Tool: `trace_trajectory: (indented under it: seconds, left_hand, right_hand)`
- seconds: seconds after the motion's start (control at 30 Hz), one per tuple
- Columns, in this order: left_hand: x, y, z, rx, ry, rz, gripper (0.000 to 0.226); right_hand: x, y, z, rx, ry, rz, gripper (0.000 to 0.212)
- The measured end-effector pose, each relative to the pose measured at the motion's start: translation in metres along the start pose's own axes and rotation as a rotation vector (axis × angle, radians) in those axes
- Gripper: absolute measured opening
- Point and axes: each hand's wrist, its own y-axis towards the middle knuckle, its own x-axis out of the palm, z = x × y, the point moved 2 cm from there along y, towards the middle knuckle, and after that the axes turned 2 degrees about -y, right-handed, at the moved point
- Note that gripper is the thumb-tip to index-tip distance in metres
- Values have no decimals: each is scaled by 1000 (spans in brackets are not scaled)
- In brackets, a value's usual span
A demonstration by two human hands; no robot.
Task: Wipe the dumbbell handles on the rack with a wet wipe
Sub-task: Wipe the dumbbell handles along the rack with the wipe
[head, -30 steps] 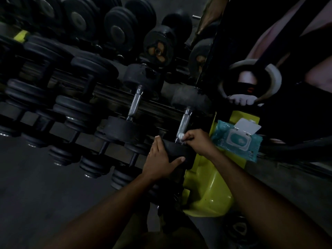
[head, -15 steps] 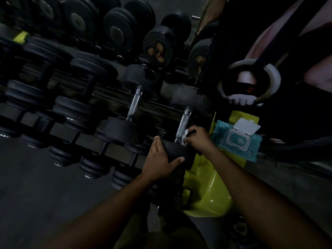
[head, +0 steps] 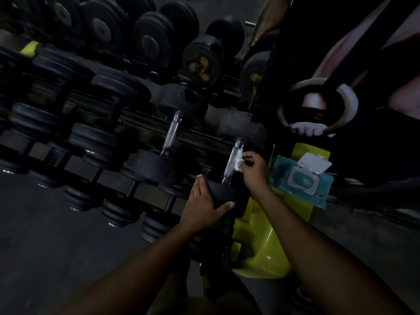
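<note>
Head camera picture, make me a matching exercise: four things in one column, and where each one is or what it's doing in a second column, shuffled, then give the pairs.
Things:
1. left hand
2. right hand
3. wipe pack
4. neighbouring dumbbell handle

Places or states:
A. lies with its flap open on the yellow rack frame
B. bare, no hand on it
C. rests on the near black weight head
D. pinches a white wet wipe against the metal handle

Pairs: 1-C, 2-D, 3-A, 4-B
</note>
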Motion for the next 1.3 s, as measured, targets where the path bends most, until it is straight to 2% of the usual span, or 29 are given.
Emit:
trace_trajectory:
  seconds: [0.07, 0.17, 0.37, 0.47, 0.6, 0.7, 0.77, 0.83, 0.9, 0.93, 1.03, 1.07, 1.2, 1.3]
  left_hand:
    - [0, 0, 1, 1, 2, 1, 127]
    - [-2, -1, 2, 1, 2, -6, 126]
    - [-2, -1, 1, 2, 5, -18, 129]
    - [-2, -1, 0, 6, 1, -15, 131]
    - [-1, 0, -2, 16, 6, -8, 132]
    - [1, 2, -3, 24, 16, -4, 130]
    - [2, 3, -5, 24, 18, -13, 129]
    - [3, 4, -7, 26, 17, -14, 129]
    - [5, 5, -8, 24, 13, -14, 130]
    - [5, 6, -8, 26, 15, -12, 130]
    - [5, 5, -8, 32, 15, -9, 130]
    - [5, 5, -8, 34, 15, -8, 129]
    - [5, 4, -7, 29, 8, -11, 129]
    - [6, 5, -8, 27, 5, -16, 129]
  right_hand:
    - [5, -2, 0, -27, -58, 76, 18]
    - [13, -10, 8, -20, -116, 103, 18]
    - [12, 11, -1, 67, -41, 166, 32]
    - [13, 11, -15, -37, -252, 179, 36]
    - [5, -4, -7, -382, -525, 51, 41]
    - [1, 2, 1, -606, -719, -98, 37]
    - [1, 9, -6, -725, -951, -190, 47]
    - [-1, 15, -15, -822, -1187, -155, 45]
    - [-2, 20, -23, -824, -1308, -100, 50]
    - [-1, 19, -28, -817, -1330, -127, 51]
    - [7, 12, -34, -905, -1411, -408, 45]
    - [7, 11, -39, -940, -1433, -451, 43]
    - [2, 18, -52, -830, -1479, -273, 51]
    - [6, 13, -47, -835, -1510, -391, 61]
